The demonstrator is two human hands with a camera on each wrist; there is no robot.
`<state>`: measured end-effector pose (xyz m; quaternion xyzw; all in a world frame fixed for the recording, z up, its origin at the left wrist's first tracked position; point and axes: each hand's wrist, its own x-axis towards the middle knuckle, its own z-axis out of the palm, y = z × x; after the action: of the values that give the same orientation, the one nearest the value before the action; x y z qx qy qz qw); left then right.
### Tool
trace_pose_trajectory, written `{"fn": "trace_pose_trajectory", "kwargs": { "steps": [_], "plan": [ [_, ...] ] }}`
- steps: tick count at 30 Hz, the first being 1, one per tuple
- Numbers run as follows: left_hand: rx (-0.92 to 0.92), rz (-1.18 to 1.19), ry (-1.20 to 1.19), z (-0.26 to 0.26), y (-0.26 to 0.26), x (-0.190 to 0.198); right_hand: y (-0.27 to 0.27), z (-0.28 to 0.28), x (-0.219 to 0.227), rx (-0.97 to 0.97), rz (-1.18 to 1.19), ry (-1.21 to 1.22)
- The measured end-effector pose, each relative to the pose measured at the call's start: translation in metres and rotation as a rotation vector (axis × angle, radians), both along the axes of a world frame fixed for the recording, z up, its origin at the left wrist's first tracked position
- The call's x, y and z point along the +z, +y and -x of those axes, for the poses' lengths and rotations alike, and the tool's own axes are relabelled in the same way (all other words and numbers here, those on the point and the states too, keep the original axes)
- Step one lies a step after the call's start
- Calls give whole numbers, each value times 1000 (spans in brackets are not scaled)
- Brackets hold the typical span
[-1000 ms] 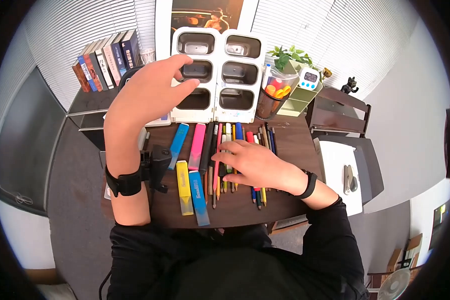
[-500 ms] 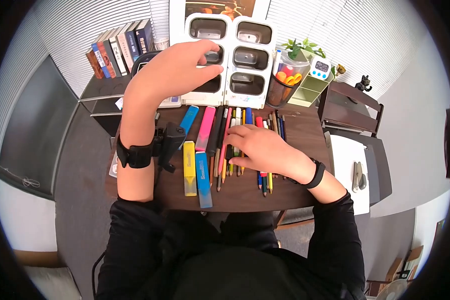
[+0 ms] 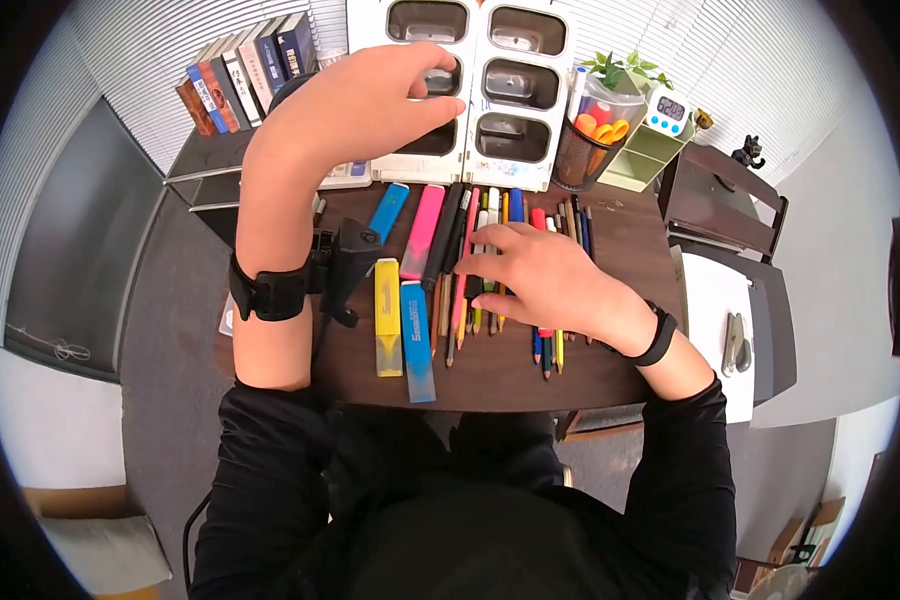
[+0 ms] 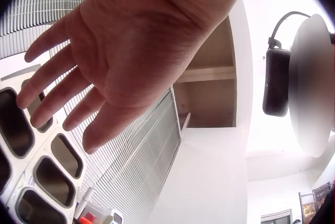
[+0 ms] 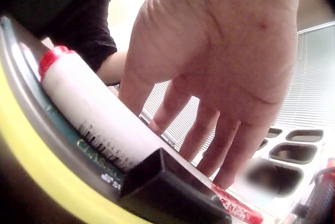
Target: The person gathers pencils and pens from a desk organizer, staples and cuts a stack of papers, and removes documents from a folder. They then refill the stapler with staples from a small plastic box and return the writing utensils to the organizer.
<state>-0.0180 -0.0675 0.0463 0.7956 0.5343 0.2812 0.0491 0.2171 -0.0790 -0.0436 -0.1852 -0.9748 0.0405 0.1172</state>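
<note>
My left hand [image 3: 355, 110] is raised in front of the white storage bins [image 3: 479, 90], its fingers spread and holding nothing, as the left wrist view shows. Over the row of pens and pencils hovers my right hand [image 3: 550, 275], its fingers pointing loosely down among them. The pink pencil [image 3: 469, 235] lies by its fingertips. In the right wrist view, a white marker with red ends [image 5: 104, 111] lies below the palm. To the left are a yellow highlighter [image 3: 388, 318], a blue highlighter [image 3: 418, 340], a pink highlighter [image 3: 427, 225] and a second blue one partly behind my left wrist.
A mesh pen holder [image 3: 580, 160] with orange-handled scissors stands right of the bins, beside a green shelf [image 3: 637, 160] carrying a white timer [image 3: 667, 110]. Books [image 3: 245, 75] stand at the back left. A stapler [image 3: 737, 345] lies on white paper at the right.
The head view has shifted, so the desk and bins sit higher and further right. My left hand stays raised by the bins; my right hand stays over the pens.
</note>
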Motion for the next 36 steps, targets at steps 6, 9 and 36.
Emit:
{"fn": "trace_pose_trajectory", "kwargs": {
  "steps": [6,9,36],
  "plan": [
    [-6,-33,63,-3,5,-7,1,-1,-1,-21,32,-30],
    [25,-45,63,-6,6,-9,3,-1,0,-3,4,-24],
    [60,38,38,-3,5,-6,4,0,2,-33,18,-87]
  ]
}}
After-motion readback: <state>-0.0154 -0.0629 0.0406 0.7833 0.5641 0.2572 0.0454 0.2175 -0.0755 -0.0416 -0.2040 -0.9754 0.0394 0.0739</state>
